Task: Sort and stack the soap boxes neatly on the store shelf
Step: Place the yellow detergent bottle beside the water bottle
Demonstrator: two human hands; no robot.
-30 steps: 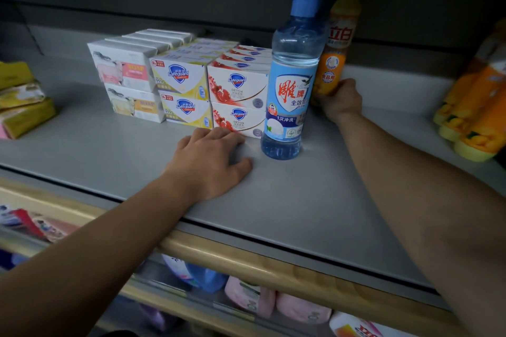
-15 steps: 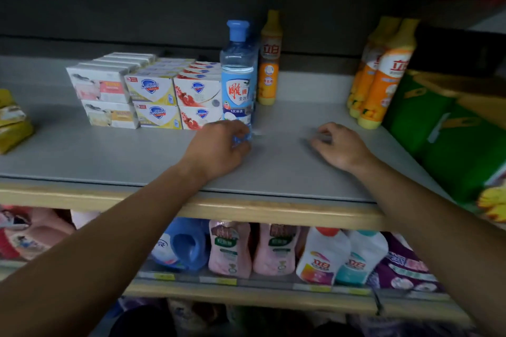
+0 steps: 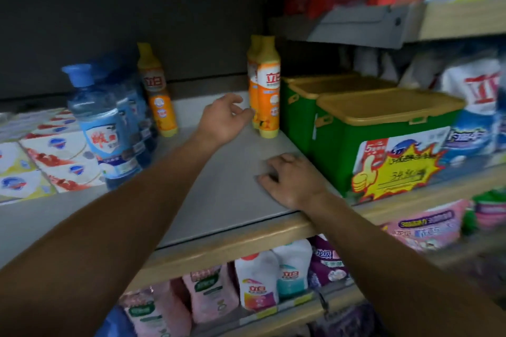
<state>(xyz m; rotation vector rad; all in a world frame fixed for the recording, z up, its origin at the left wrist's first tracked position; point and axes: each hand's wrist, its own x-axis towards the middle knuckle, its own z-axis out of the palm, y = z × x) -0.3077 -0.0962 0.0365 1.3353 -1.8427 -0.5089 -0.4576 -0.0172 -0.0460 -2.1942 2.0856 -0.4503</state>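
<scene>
While beside orange bottles [image 3: 264, 90], left hand [image 3: 223, 117] outstretched; right hand [image 3: 291, 180] flat on shelf [image 3: 219, 194]

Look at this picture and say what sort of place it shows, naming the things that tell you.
Most likely a shop aisle for cleaning goods: stacked soap boxes, orange detergent bottles in a row, and a green tub bearing a promotional price sticker.

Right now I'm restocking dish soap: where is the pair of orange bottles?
In the head view, the orange bottles stand right of centre, against the green box, with the left hand reaching them.
</scene>
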